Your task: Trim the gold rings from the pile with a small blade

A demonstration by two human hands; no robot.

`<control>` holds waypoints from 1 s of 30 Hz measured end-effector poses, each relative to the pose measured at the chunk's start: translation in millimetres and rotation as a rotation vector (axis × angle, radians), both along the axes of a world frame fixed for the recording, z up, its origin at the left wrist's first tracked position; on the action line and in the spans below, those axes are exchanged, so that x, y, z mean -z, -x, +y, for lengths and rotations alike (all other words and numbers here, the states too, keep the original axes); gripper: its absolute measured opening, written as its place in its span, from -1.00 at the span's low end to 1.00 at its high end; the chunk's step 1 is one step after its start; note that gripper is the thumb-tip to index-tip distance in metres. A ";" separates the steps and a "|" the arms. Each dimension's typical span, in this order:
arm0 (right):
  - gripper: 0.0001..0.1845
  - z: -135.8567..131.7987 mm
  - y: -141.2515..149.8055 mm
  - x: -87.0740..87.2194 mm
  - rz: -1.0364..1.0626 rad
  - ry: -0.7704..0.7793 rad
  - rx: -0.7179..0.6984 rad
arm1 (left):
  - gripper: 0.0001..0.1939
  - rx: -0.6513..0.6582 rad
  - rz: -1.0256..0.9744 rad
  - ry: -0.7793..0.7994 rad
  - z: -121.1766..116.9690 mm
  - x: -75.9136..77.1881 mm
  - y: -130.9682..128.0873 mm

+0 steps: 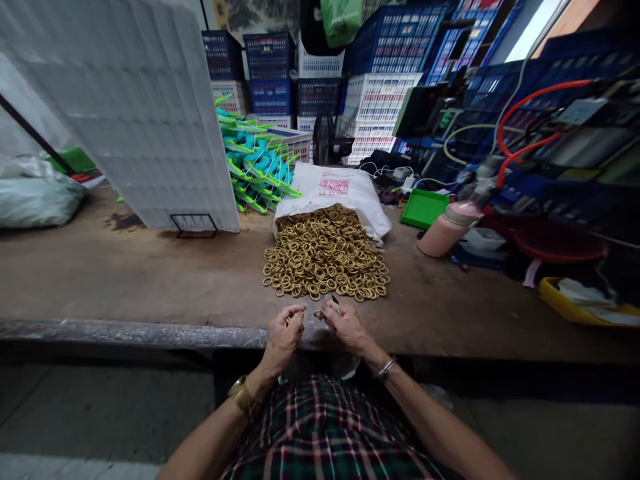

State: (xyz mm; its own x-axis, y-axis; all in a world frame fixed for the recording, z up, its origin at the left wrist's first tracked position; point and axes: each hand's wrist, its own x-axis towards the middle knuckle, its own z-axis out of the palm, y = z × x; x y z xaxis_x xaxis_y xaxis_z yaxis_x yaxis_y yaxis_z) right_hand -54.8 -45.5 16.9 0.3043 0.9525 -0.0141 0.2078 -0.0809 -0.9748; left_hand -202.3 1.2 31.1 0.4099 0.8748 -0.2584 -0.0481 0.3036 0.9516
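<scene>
A heap of brass-coloured rings [325, 257] spills from the mouth of a white sack [367, 193] onto the workbench. In front of the heap, at the bench's near edge, my left hand [285, 333] is closed, with a bit of gold-coloured ring showing between its fingers. My right hand [347, 327], just beside it, is closed around a small dark-tipped tool [335, 302], whose kind I cannot make out. A single ring [318, 313] shows at the right fingertips, between the two hands.
A tall white ribbed panel [165, 120] stands on a black wire stand at left. Green and turquoise pieces [257, 163] are piled behind it. To the right are a green tray [425, 209], a pink bottle [445, 230] and a yellow tray [575, 310]. Stacked crates [273, 97] line the back.
</scene>
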 end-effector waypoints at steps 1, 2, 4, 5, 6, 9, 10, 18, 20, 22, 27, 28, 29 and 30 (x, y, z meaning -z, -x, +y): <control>-0.65 -0.6 2.5 -1.8 -0.009 0.006 -0.018 | -0.61 0.025 -0.004 -0.018 -1.5 -0.2 0.6; -0.66 -1.0 4.9 -3.4 -0.021 0.008 -0.035 | -0.62 0.047 -0.007 -0.038 -3.1 0.1 1.0; -0.66 -1.3 8.9 -5.5 -0.042 0.009 -0.057 | -0.67 0.061 -0.002 -0.092 -6.2 1.8 0.8; -0.66 -1.2 10.6 -6.0 -0.050 0.016 -0.061 | -0.70 0.058 0.006 -0.124 -7.6 3.0 0.4; -0.66 -0.9 12.1 -6.3 -0.057 0.025 -0.059 | -0.73 0.056 0.016 -0.151 -8.8 4.2 -0.1; -0.68 1.0 15.1 -6.3 -0.080 0.056 -0.057 | -0.78 0.050 0.048 -0.178 -9.7 7.2 -1.7; -0.68 1.9 15.4 -6.2 -0.090 0.062 -0.056 | -0.79 0.053 0.055 -0.169 -9.2 7.8 -2.2; -0.72 8.5 9.5 -4.1 -0.132 0.063 -0.045 | -0.77 0.135 0.121 -0.145 -3.9 10.5 -7.3; -0.73 10.2 6.6 0.1 -0.121 0.067 -0.035 | -0.75 0.157 0.125 -0.097 -3.0 11.9 -10.6; -0.72 11.8 3.9 5.5 -0.103 0.081 -0.015 | -0.74 0.167 0.118 -0.002 -1.9 12.3 -14.4; -0.71 14.3 -0.2 11.6 -0.138 0.072 0.023 | -0.75 0.187 0.091 0.153 2.1 10.7 -20.9; -0.71 14.7 -0.6 10.8 -0.145 0.069 0.017 | -0.75 0.197 0.086 0.159 2.9 10.5 -21.2; -0.70 15.3 -0.9 9.7 -0.149 0.069 0.004 | -0.75 0.208 0.077 0.164 3.6 10.5 -21.2; -0.70 16.0 -1.3 8.6 -0.150 0.072 -0.011 | -0.75 0.216 0.063 0.170 4.1 10.5 -21.0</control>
